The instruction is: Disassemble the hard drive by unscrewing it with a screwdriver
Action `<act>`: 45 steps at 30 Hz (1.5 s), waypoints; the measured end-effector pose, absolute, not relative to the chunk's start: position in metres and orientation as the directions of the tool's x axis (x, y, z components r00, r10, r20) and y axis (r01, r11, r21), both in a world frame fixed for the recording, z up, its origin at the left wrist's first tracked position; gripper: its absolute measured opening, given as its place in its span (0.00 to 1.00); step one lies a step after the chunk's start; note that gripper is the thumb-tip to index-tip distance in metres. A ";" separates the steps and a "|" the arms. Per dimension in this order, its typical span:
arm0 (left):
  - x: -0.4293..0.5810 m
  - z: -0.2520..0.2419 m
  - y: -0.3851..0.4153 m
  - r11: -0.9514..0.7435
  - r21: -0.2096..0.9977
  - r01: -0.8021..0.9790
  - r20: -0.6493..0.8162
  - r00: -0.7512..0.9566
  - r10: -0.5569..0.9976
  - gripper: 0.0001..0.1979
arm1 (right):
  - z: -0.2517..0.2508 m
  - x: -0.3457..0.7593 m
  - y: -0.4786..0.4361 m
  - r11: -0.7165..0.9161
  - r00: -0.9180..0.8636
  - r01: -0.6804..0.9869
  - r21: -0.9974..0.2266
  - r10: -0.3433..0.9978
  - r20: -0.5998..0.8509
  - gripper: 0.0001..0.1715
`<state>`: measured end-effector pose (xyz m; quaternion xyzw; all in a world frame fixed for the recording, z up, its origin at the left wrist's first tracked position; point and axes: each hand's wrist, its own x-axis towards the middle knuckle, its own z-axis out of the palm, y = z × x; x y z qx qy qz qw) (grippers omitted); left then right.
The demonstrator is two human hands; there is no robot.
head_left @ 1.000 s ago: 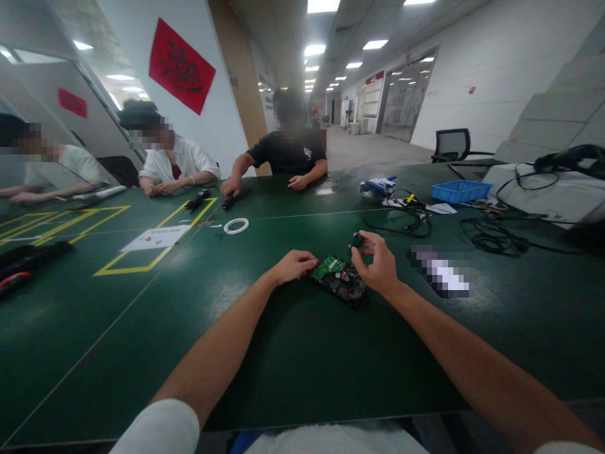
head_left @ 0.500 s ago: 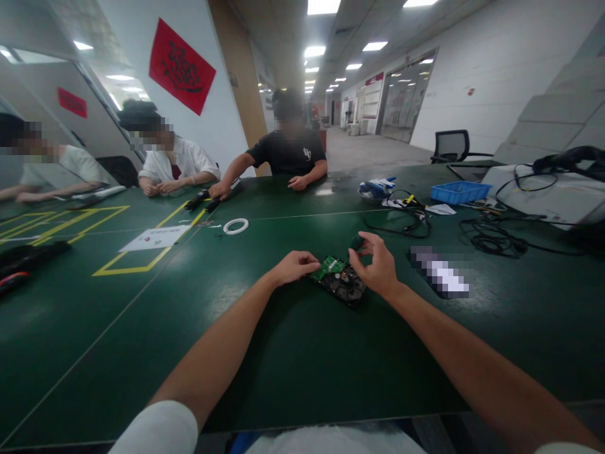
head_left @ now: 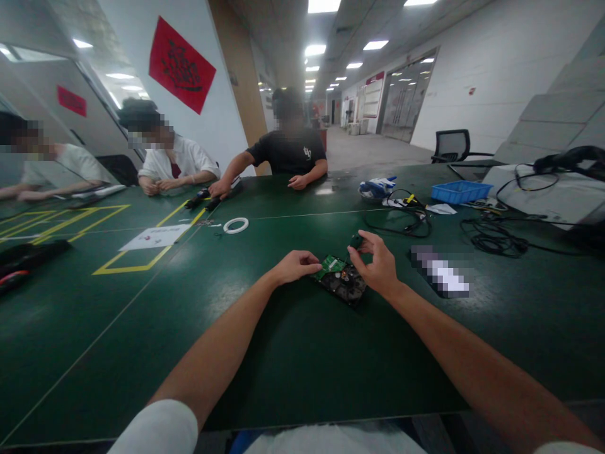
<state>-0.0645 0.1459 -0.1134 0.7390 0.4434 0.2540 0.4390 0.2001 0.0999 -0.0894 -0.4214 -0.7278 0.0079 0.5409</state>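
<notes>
On the green table before me lies a hard drive, dark-bodied with a green circuit board on its far left part. My left hand is at the drive's left end, thumb and fingers closed on the corner by the board. Between the thumb and fingers of my right hand is a small screwdriver with a dark green handle. It stands nearly upright over the drive, its shaft pointing down toward the board's right side. I cannot make out where the tip touches.
Right of my right hand lies a phone. Black cables, a blue tray and a blue-white bundle are farther back. A white ring and a paper sheet lie left. Several people sit across the table.
The screwdriver handle has tilted or turned slightly in my right hand's fingers. My left hand and the hard drive have hardly moved.
</notes>
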 end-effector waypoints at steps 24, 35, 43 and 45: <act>-0.065 -0.113 0.147 -0.204 0.857 0.473 -0.028 0.438 0.899 0.19 | -0.064 0.211 0.097 0.574 -0.042 0.662 -0.483 0.671 0.740 0.23; -0.057 -0.123 0.152 -0.106 0.852 0.512 0.042 0.135 0.990 0.12 | -0.056 0.199 0.082 0.306 -0.332 0.845 -0.440 0.943 0.017 0.57; -0.061 -0.123 0.149 -0.052 0.878 0.476 0.091 -0.059 0.994 0.10 | -0.070 0.177 0.067 0.322 -0.316 0.902 -0.287 0.946 0.069 0.57; -0.060 -0.122 0.148 -0.023 0.904 0.427 0.080 -0.115 0.990 0.12 | -0.069 0.177 0.069 0.282 -0.269 0.914 -0.293 0.960 0.083 0.55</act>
